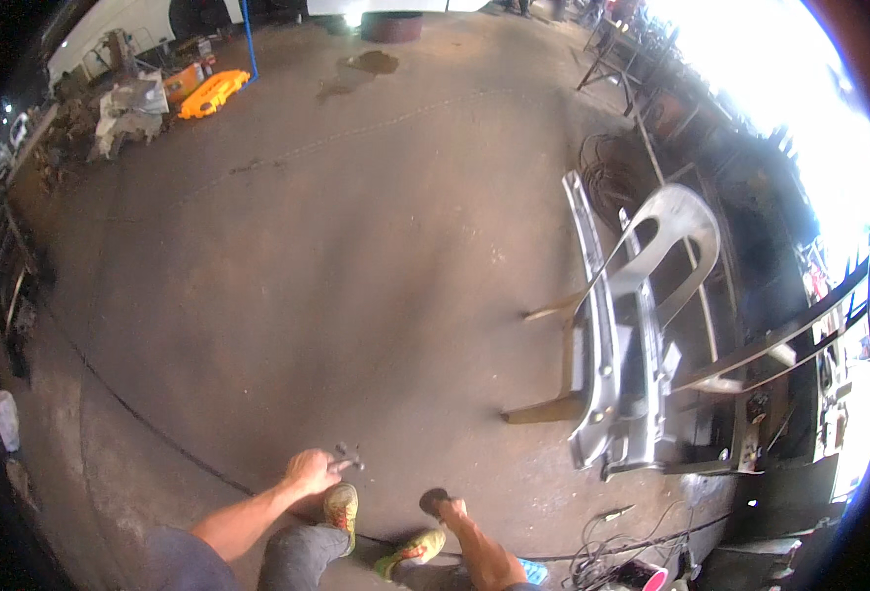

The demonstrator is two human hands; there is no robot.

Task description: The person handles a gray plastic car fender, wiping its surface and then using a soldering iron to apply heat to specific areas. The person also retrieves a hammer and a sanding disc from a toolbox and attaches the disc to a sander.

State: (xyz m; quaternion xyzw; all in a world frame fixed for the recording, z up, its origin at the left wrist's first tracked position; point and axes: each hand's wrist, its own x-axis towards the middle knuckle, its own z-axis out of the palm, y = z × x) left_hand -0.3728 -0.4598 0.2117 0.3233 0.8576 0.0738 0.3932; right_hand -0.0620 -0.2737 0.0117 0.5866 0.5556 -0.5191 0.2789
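Observation:
My left hand (309, 473) is closed around a small grey metal tool with a branching head (352, 456); its exact kind is too small to make out. It hangs low over the concrete floor, just ahead of my left shoe (341, 507). My right hand (451, 511) is closed on a dark rounded object (433, 499) above my right shoe (417, 550). That object's kind is unclear, and the fingers partly hide it. The two hands are apart, each with its own item.
To the right, long silvery metal strips (603, 364) rest on a plastic chair (686, 207). Tangled cables (597, 561) lie at the lower right, and a dark cable (159, 433) crosses the floor by my feet. A yellow plastic piece (214, 94) sits at the far left.

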